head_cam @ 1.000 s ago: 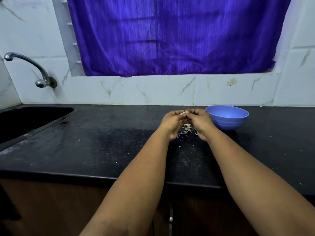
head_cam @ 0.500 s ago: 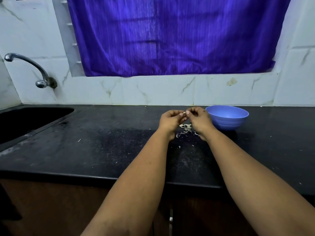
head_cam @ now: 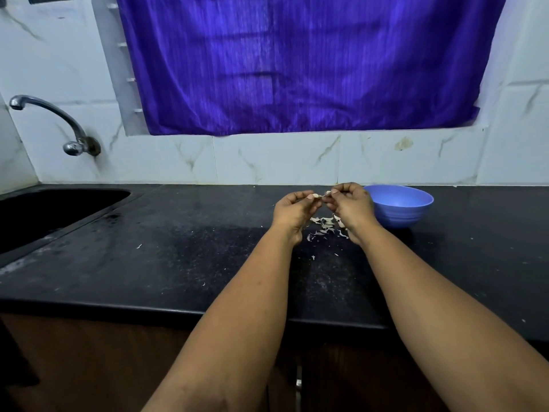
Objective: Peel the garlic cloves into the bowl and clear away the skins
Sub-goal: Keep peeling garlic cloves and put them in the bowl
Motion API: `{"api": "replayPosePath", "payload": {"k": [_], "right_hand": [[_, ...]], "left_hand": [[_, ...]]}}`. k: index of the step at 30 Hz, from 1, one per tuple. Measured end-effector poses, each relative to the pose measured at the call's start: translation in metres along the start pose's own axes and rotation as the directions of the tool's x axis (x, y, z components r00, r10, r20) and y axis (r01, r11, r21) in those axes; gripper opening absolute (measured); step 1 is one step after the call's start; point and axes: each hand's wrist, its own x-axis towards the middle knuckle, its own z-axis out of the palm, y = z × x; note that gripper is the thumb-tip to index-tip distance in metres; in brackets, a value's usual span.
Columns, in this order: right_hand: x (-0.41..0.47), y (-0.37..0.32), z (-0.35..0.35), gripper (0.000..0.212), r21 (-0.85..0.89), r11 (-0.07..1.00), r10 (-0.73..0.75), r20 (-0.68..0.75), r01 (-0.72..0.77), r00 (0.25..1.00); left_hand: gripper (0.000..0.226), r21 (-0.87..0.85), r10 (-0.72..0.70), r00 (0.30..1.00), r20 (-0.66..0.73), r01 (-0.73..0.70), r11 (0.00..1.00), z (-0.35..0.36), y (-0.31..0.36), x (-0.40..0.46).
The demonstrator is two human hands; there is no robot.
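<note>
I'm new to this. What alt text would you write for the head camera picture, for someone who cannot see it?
A person's left hand and right hand pinch a small garlic clove between them above a black counter. Loose skins lie below, a blue bowl beside the right hand.

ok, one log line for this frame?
phase: peeling | hands: left and right pinch garlic clove | skins: on counter | bowl: right

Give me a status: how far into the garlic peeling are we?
Midway, by the look of it. Done: a pile of skins lies on the black counter, so some peeling has happened. In hand: the left hand and right hand pinch a garlic clove between them. Left: skins uncleared. The blue bowl sits beside the right hand; its contents cannot be seen.
</note>
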Motion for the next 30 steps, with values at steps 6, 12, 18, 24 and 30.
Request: {"api": "replayPosePath", "payload": {"k": [6, 12, 18, 24, 30], "right_hand": [[-0.0041, -0.0037, -0.001, 0.017, 0.011, 1.0, -0.008, 0.005, 0.008, 1.0], [-0.0056, -0.004, -0.0009, 0.021, -0.131, 0.989, -0.077, -0.01, 0.075, 0.997], [-0.0063, -0.003, -0.0016, 0.027, -0.283, 0.951, -0.118, 0.043, 0.126, 0.992], [-0.0045, -0.0017, -0.0021, 0.016, -0.333, 0.935, -0.121, 0.032, 0.125, 0.992], [-0.0042, -0.001, -0.0015, 0.01, -0.38, 0.916, -0.125, 0.028, 0.126, 0.992]], "left_hand": [[0.019, -0.007, 0.02, 1.0, 0.016, -0.02, 1.0, -0.0011, -0.0001, 0.0017], [0.018, 0.026, 0.035, 0.999, 0.041, -0.036, 0.999, -0.0006, -0.001, 0.0024], [0.018, 0.078, 0.055, 0.998, 0.041, -0.058, 0.995, -0.0018, -0.0011, 0.0023], [0.016, 0.079, 0.057, 0.996, 0.071, -0.062, 0.995, -0.0023, -0.001, 0.0027], [0.016, 0.104, 0.081, 0.996, 0.044, -0.085, 0.991, -0.0033, -0.0015, 0.0048]]}}
